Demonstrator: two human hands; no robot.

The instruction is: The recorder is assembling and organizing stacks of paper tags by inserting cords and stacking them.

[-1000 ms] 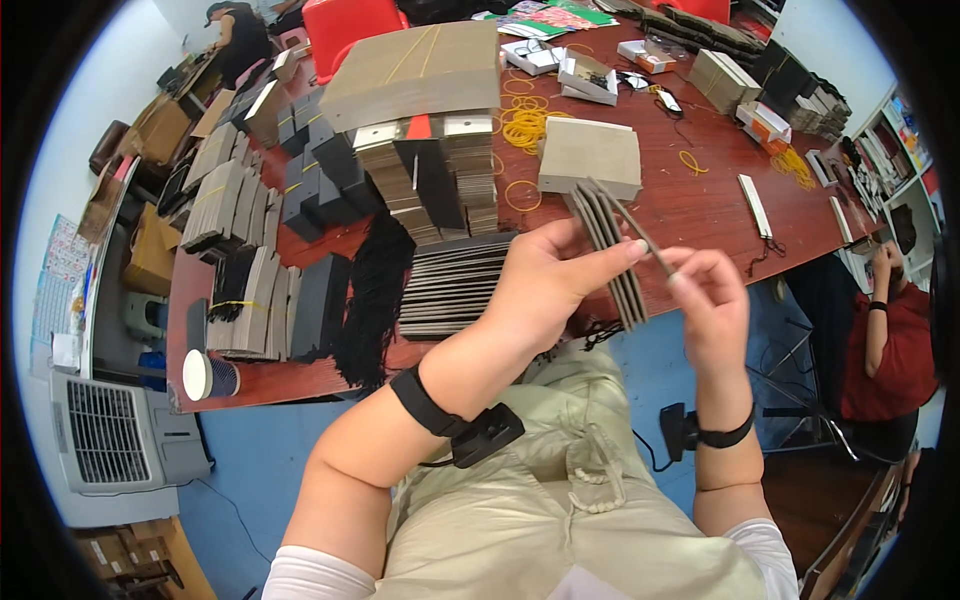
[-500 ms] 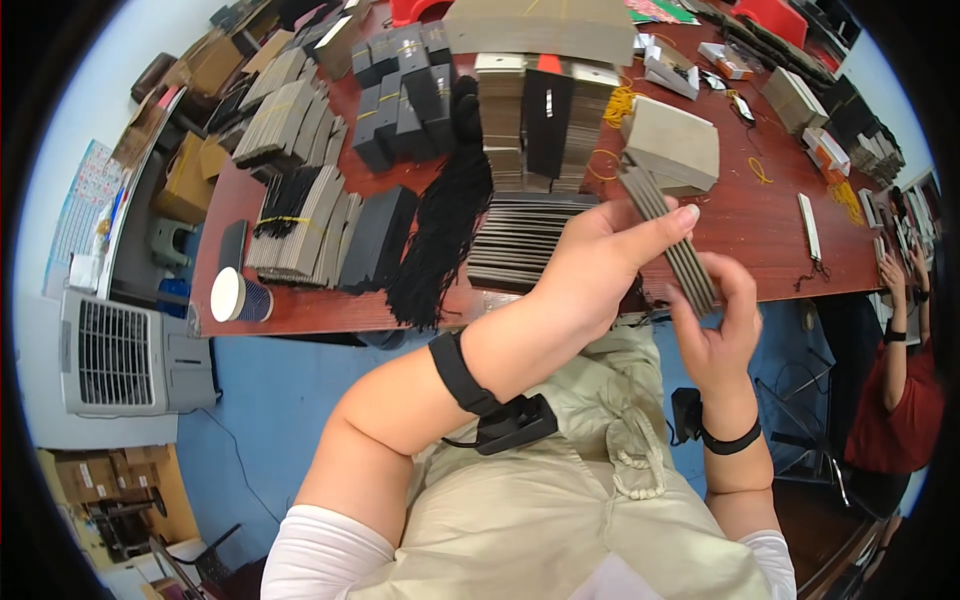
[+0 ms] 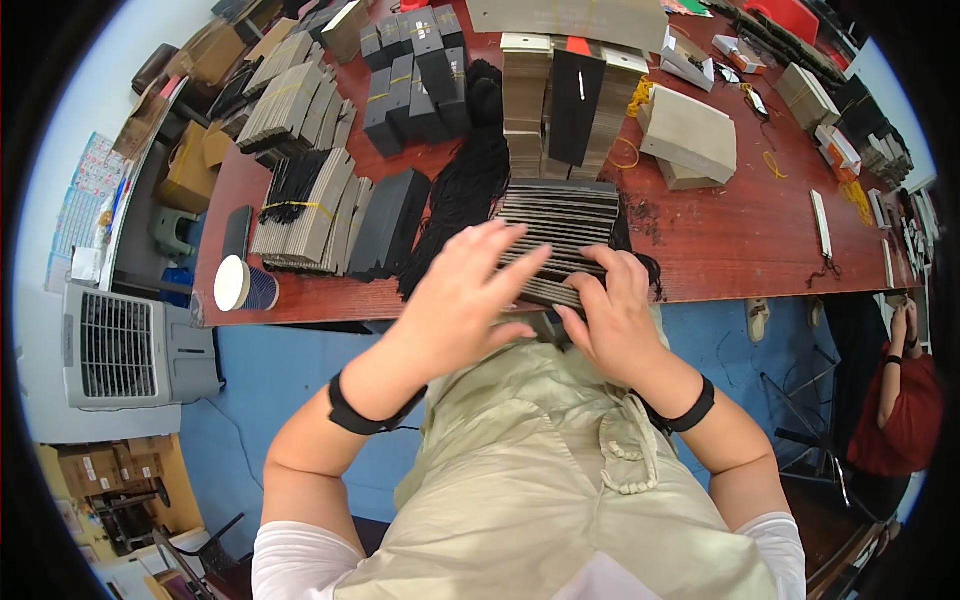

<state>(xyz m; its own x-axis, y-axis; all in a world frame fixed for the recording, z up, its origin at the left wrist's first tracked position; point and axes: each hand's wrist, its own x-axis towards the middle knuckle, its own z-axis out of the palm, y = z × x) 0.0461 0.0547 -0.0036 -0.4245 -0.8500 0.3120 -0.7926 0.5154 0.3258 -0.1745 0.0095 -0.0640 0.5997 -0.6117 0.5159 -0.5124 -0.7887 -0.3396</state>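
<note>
In front of me at the table's near edge lies a row of grey cardboard strips [image 3: 562, 212] with dark edges, packed side by side. My left hand [image 3: 462, 290] hovers over the left side of the row, fingers spread and holding nothing. At the nearest end, my right hand [image 3: 622, 322] is closed with curled fingers and thumb around the right end of a few strips [image 3: 548, 291]. Its fingertips partly hide them. Left of the row lies a bundle of black cords [image 3: 455, 200].
Banded stacks of grey card [image 3: 300, 225], a black box [image 3: 390, 222] and a paper cup [image 3: 235, 283] stand left on the red-brown table [image 3: 710, 265]. Tall card stacks [image 3: 525, 110] rise behind the row. A co-worker in a red shirt [image 3: 898, 410] is at the far right.
The small bundle of strips, held up at the right between both hands, has come down to the row's near end. My left hand has moved left and opened.
</note>
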